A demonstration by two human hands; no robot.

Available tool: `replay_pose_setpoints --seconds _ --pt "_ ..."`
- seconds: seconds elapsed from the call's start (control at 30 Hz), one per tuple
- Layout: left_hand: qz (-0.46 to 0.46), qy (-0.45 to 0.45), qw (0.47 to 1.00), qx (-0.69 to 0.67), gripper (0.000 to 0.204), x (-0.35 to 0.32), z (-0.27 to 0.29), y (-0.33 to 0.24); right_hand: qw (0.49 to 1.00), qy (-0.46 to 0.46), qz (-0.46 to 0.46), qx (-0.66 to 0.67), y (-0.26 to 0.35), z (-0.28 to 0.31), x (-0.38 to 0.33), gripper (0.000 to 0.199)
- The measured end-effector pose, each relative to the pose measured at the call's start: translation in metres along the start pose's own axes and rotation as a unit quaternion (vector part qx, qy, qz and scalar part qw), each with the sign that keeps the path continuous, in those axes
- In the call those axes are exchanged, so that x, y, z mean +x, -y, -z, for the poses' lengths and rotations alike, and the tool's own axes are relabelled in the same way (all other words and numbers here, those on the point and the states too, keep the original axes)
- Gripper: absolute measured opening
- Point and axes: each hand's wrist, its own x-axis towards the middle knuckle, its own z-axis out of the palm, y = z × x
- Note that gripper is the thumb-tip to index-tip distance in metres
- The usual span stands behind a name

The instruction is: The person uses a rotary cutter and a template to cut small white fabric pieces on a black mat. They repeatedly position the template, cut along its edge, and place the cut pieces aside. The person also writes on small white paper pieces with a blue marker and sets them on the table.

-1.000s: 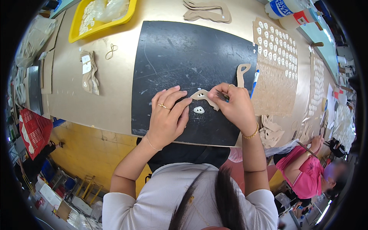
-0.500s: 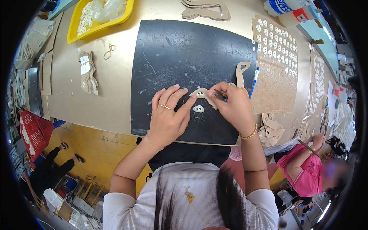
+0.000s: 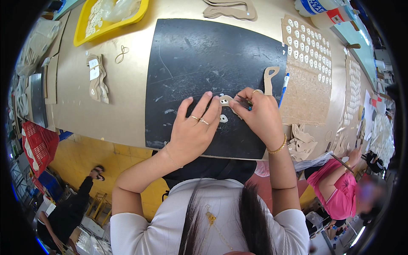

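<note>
My left hand [image 3: 193,129] lies flat on the black cutting mat [image 3: 187,63], its fingertips pressing down a small tan cut-out piece [image 3: 225,101]. My right hand [image 3: 259,117] is closed around a thin dark tool [image 3: 244,101] whose tip meets that piece. A small white oval scrap [image 3: 223,119] lies on the mat between the two hands. A tan handle-shaped cut-out [image 3: 269,80] and a blue pen [image 3: 284,87] rest just beyond my right hand.
A yellow tray [image 3: 106,23] with pale pieces sits far left. A perforated tan sheet [image 3: 308,63] lies to the right of the mat. Stacked tan cut-outs [image 3: 98,78] sit left of it, with more [image 3: 231,9] at the top. A person in pink [image 3: 340,195] works at lower right.
Both hands stay on the small piece with only slight finger shifts. A person below the table at lower left has moved.
</note>
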Motion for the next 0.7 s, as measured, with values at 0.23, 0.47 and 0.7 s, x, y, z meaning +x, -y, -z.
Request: replay_pose_setpoints --seconds 0.23,0.47,0.7 --pt "-0.025 0.032 0.999 0.021 0.038 0.0017 0.0059 -0.0002 1.0 0.012 -0.022 0.003 0.0003 0.0019 0.0032 0.026" --pt "-0.018 0.035 0.999 0.008 0.039 0.0008 0.0045 0.0007 1.0 0.003 -0.005 0.008 -0.0019 0.0009 0.0043 0.026" --pt "-0.001 0.035 0.999 -0.013 0.05 -0.0016 0.0019 0.001 0.999 0.02 -0.039 0.024 0.0032 0.0035 0.0083 0.026"
